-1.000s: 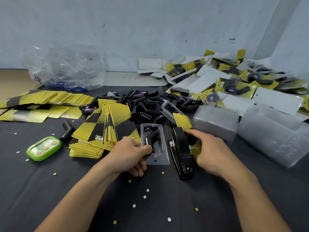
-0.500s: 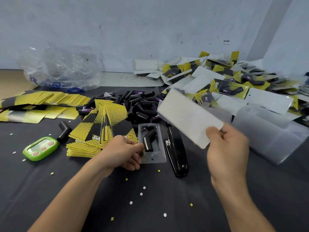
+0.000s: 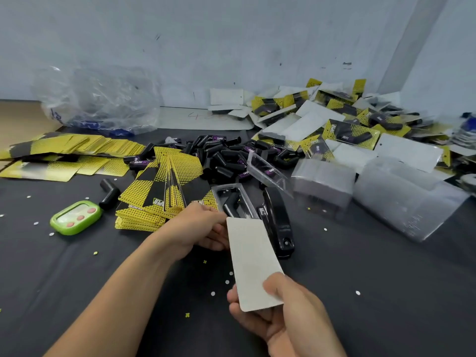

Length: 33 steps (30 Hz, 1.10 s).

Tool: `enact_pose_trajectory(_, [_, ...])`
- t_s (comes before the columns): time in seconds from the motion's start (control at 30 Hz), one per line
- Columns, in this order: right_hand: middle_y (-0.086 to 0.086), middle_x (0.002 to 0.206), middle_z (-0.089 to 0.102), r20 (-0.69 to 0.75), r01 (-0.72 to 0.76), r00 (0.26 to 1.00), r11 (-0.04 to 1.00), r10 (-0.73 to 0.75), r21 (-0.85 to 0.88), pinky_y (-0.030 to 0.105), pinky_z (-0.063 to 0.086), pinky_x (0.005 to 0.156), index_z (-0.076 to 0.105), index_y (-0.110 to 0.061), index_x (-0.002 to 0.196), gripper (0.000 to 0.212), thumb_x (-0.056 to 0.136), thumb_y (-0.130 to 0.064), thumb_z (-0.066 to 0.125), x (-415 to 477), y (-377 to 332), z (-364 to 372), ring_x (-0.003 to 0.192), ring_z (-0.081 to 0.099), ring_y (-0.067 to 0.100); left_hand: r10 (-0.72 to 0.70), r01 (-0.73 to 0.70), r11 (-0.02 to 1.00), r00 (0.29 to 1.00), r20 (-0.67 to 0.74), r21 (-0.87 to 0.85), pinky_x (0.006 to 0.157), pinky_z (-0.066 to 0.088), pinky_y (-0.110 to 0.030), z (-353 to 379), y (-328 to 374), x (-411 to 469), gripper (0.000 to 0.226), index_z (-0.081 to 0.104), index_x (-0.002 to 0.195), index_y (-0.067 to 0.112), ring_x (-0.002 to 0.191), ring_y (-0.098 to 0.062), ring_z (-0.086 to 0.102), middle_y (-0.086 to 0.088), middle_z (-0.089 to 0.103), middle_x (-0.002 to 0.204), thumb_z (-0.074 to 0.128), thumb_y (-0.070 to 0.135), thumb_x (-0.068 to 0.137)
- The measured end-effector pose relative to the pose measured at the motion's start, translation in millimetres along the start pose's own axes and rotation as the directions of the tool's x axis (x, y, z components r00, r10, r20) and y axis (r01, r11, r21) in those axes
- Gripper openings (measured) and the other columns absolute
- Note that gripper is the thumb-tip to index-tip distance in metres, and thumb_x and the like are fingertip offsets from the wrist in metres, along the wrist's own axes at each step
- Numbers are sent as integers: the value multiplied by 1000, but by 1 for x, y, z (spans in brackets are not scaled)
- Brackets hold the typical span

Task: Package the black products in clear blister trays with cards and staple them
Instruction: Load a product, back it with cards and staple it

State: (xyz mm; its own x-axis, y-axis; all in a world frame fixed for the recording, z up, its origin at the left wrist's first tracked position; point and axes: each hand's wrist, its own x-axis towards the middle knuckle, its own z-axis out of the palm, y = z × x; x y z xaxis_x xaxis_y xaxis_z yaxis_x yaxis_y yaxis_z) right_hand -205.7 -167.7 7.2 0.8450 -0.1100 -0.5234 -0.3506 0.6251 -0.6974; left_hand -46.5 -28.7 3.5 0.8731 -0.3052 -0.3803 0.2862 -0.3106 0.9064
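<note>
A clear blister tray (image 3: 233, 193) lies on the dark table with a black bent product (image 3: 231, 203) in its pocket. My left hand (image 3: 199, 228) holds the tray's near left edge. My right hand (image 3: 286, 309) pinches a card (image 3: 253, 261) by its near end, white side up, its far end over the tray's near edge. A black stapler (image 3: 278, 221) lies just right of the tray. Loose black products (image 3: 224, 157) are heaped behind it. A fanned stack of yellow-and-black cards (image 3: 164, 188) sits to the left.
Stacks of empty clear trays (image 3: 324, 185) (image 3: 404, 197) stand at right. Finished packs (image 3: 350, 132) pile up at back right. A green timer (image 3: 76, 217) and a lone black product (image 3: 109, 193) lie at left, more yellow cards (image 3: 64, 155) and a plastic bag (image 3: 98, 99) behind.
My right hand has brought the card from up at the right down towards me, its far end now over the tray. My left hand stays at the tray.
</note>
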Motion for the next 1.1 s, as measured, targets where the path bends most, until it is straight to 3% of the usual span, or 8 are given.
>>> enact_pose_trajectory(0.17, [38,73,67,18,-165,986,986,165,23,33,51,34,71,19,82,40,101,-3,44,-3,-6,-4,41,64,34,-5,5,1000,1000,16,-10,50,54,-24,-2,-1,0,12,66,97,-4,63,-23,74,-17,76,77,61,7,97])
enact_pose_trajectory(0.33, [24,60,61,88,-255,964,966,251,44,23,42,30,70,12,56,50,96,-4,46,3,-17,-14,33,53,20,-11,11,1000,1000,7,-4,51,54,-25,-3,-1,3,9,65,93,0,61,-21,72,-14,74,74,60,7,96])
enact_pose_trajectory(0.57, [15,57,58,122,-388,921,895,370,221,19,40,28,65,9,56,30,81,-2,53,9,-27,-16,30,51,14,-9,8,1000,1000,16,22,51,55,-26,-4,-2,6,8,65,91,2,65,-23,73,-17,76,79,59,6,95])
enact_pose_trajectory(0.7, [20,60,62,46,-276,961,926,273,259,21,44,29,63,13,67,31,92,1,49,10,-25,-13,32,55,17,-8,8,1000,1000,-6,10,49,54,-24,-3,-2,6,8,65,90,2,61,-23,72,-16,75,75,61,6,95])
enact_pose_trajectory(0.87, [28,60,63,-38,-86,995,991,90,100,26,46,32,68,20,77,35,97,5,43,11,-10,-6,35,58,24,-4,4,1000,1000,-16,31,48,53,-23,-1,-2,7,8,65,95,1,60,-21,71,-15,75,74,61,8,96])
enact_pose_trajectory(0.93, [28,58,62,-55,-27,998,999,29,33,26,46,33,66,17,80,33,97,6,40,11,-5,-1,36,58,26,2,0,998,999,-41,59,48,54,-23,0,-3,8,11,65,96,0,58,-20,71,-15,75,73,60,9,95])
enact_pose_trajectory(1.03, [30,57,62,-74,25,997,1000,-25,-2,28,47,33,70,10,66,45,97,7,38,12,2,1,37,59,30,12,-4,994,997,-79,109,47,54,-24,3,-4,9,14,67,97,-2,55,-21,71,-15,75,71,60,9,94])
enact_pose_trajectory(1.1, [30,58,62,-95,35,995,999,-35,-3,29,48,34,66,12,80,34,98,7,37,11,4,1,38,60,31,15,-5,992,997,-76,125,47,54,-24,4,-4,9,16,69,97,-4,55,-22,71,-15,76,72,59,9,95])
